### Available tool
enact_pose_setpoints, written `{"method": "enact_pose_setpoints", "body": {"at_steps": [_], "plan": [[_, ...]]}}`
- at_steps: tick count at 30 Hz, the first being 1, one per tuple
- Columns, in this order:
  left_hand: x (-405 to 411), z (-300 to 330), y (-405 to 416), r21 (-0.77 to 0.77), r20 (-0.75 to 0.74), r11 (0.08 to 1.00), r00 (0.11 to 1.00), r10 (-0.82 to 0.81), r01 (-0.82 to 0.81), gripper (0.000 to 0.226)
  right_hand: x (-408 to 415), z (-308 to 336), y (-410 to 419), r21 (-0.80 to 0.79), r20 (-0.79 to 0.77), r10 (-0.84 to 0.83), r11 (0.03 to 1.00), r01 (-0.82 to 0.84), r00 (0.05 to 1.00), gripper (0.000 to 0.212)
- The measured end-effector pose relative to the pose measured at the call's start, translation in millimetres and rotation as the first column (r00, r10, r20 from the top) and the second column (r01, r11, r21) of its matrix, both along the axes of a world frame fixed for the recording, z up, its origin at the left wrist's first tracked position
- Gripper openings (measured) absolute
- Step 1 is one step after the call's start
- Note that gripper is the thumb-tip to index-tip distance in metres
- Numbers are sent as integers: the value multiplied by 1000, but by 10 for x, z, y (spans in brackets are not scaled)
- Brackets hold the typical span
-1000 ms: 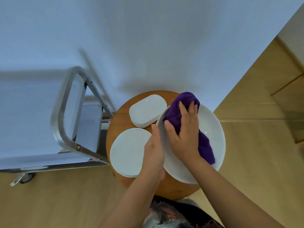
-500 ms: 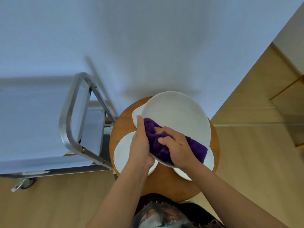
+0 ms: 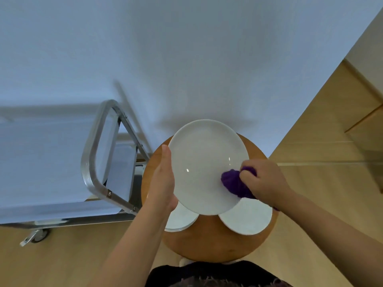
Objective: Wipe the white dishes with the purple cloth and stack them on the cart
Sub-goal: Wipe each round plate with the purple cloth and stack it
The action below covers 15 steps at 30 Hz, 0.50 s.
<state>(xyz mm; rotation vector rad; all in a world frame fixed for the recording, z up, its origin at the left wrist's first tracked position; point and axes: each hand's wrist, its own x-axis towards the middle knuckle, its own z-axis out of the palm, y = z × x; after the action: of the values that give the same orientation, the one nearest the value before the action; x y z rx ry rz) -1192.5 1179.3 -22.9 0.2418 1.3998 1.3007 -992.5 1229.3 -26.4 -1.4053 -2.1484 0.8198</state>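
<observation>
The left hand (image 3: 163, 179) braces the plate (image 3: 207, 164) by its left rim, palm along the edge and fingers behind it as far as can be told, holding it raised and tipped toward the camera, probably so the face is open for wiping. The right hand (image 3: 263, 181) is closed around the bunched cloth (image 3: 234, 183), pressing it to the plate's lower right rim (the wad gives a firm pad for rubbing). Under the plate, two more dishes (image 3: 248, 218) lie flat on the round wooden tabletop (image 3: 213, 243), near enough to take next, I judge. The cart (image 3: 97, 156) stands just left of the tabletop, its metal handle toward it and a caster showing, so stacking needs only a short reach. The floor is pale wood; a plain white wall fills the background.
</observation>
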Motion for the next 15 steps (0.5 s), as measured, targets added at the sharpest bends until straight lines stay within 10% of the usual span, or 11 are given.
{"method": "enact_pose_setpoints", "body": {"at_steps": [4, 7, 10, 15], "plan": [[40, -9, 6, 17, 30, 999, 998, -49, 49, 68, -274, 81, -246, 20, -547, -191, 970, 242, 815, 13], [61, -8, 11, 72, 107, 994, 990, -92, 85, 76, -427, -130, -499, 85, -100, 297, 953, -290, 949, 47], [79, -40, -28, -14, 107, 992, 987, -123, 125, 80, -419, -274, -444, 253, 325, 429, 819, -515, 843, 61], [166, -28, -71, -27, 149, 983, 973, -178, 184, 78, -473, -227, -253, 486, 341, 424, 685, -543, 839, 59]]}}
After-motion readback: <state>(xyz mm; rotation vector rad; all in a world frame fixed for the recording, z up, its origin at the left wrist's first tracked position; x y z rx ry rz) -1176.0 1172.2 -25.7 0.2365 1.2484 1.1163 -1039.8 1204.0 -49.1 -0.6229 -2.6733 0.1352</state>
